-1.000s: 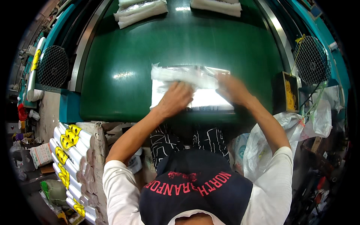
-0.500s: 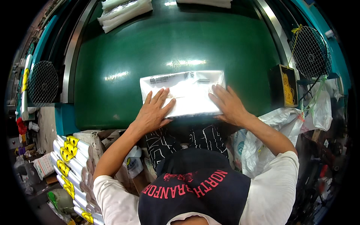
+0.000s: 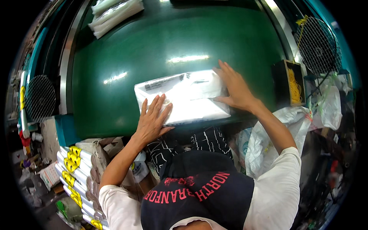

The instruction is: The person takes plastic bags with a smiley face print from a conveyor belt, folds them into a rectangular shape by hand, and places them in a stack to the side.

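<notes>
A flat stack of clear plastic bags (image 3: 191,101) lies tilted on the green table (image 3: 115,50), close to its front edge. Dark print runs along the stack's far left part, and glare whitens its middle. My left hand (image 3: 152,120) rests on the near left part, fingers spread and flat. At the right side of the stack is my right hand (image 3: 235,86), slightly blurred, its fingers stretched out and its thumb apart along the side. Neither hand grips anything.
More bundles of plastic bags (image 3: 117,15) lie at the far left of the table. On the right edge stands an open box (image 3: 289,82) with yellow bands. Caged fans (image 3: 318,46) flank the table. Rolled white film with yellow faces (image 3: 74,180) is piled at lower left.
My right hand has shifted from the top of the stack to its right side, fingers pointing farther away. The stack has turned slightly and slid left along with my left hand.
</notes>
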Available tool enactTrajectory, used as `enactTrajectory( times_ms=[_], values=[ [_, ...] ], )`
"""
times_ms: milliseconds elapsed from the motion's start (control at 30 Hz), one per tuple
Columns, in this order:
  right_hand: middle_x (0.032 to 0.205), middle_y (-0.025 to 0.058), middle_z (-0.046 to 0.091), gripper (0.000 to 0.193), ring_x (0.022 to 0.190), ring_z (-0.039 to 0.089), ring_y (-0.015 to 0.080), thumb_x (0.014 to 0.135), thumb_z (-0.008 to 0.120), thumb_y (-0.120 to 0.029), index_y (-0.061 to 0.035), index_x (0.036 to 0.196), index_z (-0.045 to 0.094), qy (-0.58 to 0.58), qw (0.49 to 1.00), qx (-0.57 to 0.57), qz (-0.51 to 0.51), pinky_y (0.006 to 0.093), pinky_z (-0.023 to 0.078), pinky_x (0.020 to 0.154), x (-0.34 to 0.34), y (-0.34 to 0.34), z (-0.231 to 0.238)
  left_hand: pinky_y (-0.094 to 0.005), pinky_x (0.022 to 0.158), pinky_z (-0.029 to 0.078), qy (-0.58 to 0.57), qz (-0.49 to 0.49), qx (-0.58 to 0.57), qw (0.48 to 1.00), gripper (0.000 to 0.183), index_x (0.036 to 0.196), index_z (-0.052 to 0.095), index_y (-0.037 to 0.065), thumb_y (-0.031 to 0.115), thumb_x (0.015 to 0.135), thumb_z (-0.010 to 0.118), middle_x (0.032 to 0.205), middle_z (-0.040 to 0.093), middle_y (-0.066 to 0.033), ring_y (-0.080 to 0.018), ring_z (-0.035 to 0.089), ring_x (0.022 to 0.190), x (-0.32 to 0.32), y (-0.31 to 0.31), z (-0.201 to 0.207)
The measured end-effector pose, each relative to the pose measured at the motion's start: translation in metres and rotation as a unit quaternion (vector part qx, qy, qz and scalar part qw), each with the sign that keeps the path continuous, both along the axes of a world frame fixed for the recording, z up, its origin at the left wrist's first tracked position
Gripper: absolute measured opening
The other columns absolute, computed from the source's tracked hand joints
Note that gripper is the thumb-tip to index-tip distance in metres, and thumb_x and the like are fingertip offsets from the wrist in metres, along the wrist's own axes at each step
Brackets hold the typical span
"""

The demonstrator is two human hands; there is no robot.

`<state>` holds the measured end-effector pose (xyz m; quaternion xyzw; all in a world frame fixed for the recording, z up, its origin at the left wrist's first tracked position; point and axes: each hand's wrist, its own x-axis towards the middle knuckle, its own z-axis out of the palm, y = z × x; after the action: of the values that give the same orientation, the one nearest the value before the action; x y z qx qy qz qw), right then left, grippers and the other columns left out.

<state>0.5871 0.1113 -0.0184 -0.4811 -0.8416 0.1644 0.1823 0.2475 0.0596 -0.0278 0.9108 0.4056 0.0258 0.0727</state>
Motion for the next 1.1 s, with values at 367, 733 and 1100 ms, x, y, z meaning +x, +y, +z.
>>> enactTrajectory(
  times_ms=[367, 733, 1100],
  values=[
    [0.146, 0.0230, 0.027, 0.097, 0.138, 0.021, 0.0384, 0.065, 0.076, -0.048, -0.0065, 0.141, 0.032, -0.149, 0.979, -0.048, 0.129, 0.0552, 0.017, 0.110, -0.032, -0.039, 0.016, -0.0584, 0.107, 0.021, -0.116, 0.036, -0.025, 0.992, 0.078, 0.139, 0.035, 0.008, 0.052, 0.081, 0.060, 0.146, 0.030, -0.0184, -0.0341, 0.030, 0.135, 0.004, 0.004, -0.014],
    [0.118, 0.0154, 0.058, 0.052, 0.107, 0.054, 0.0313, 0.067, 0.064, -0.004, -0.0058, 0.119, 0.055, -0.157, 0.976, 0.152, 0.018, 0.0468, 0.036, 0.096, -0.041, 0.024, -0.006, -0.0564, 0.106, 0.024, -0.074, 0.143, 0.016, 0.987, 0.073, 0.136, 0.040, 0.006, 0.045, 0.080, 0.064, 0.142, 0.036, -0.0190, -0.0371, 0.035, 0.131, -0.014, 0.062, -0.011],
    [0.076, 0.0119, 0.063, 0.029, 0.067, 0.064, 0.0267, 0.065, 0.061, -0.003, -0.0031, 0.093, 0.064, 0.153, 0.973, -0.021, 0.170, 0.0309, 0.050, 0.064, -0.052, 0.032, 0.195, -0.0339, 0.091, 0.045, -0.410, 0.145, -0.147, 0.888, 0.036, 0.114, 0.059, 0.000, 0.018, 0.083, 0.059, 0.116, 0.061, -0.0123, -0.0237, 0.059, 0.100, -0.058, 0.041, 0.025]
  ],
)
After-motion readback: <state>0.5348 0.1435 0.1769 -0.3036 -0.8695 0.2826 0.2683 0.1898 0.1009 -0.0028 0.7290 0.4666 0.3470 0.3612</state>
